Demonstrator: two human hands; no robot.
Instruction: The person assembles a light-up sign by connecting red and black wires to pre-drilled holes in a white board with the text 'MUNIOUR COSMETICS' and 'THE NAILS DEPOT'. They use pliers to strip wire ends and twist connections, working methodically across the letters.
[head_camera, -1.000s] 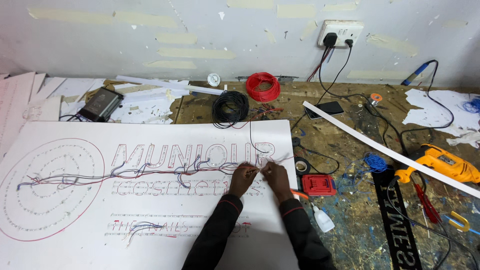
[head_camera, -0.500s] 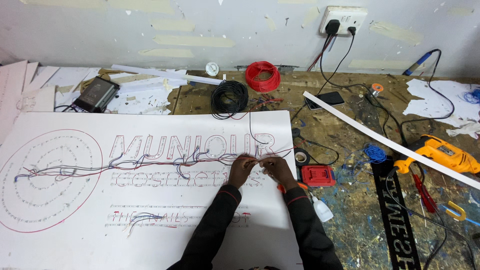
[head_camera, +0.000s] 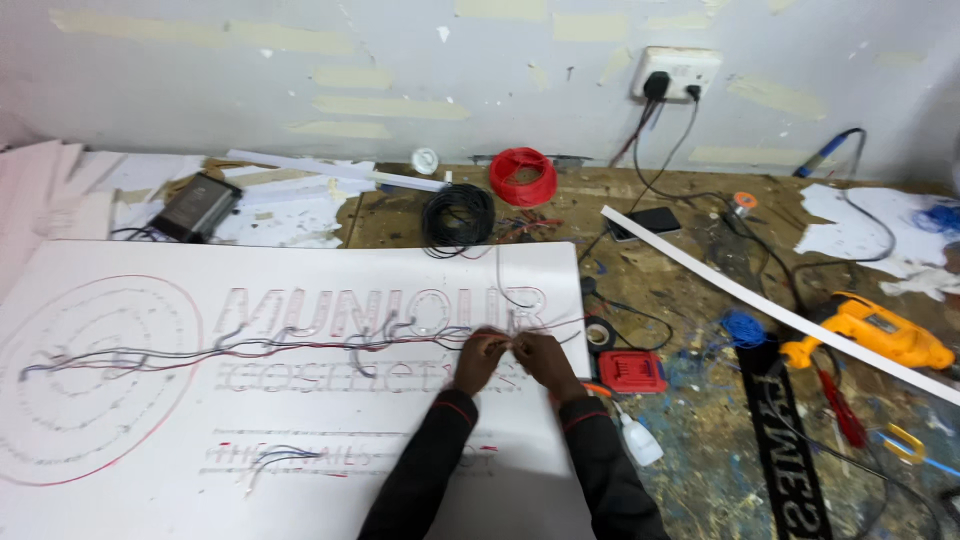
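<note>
Both hands pinch thin red and black wires over the large white sign panel: my left hand and right hand touch near the panel's right end. Risk: overtwisting snaps strands; a hard tug lifts wiring off the panel.

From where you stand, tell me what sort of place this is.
Probably a sign-making workshop: a large white sign board with cut-out letters lies on a paint-spattered wooden workbench, both hands pinch thin red and black wires over it, and an orange power drill sits nearby.
</note>
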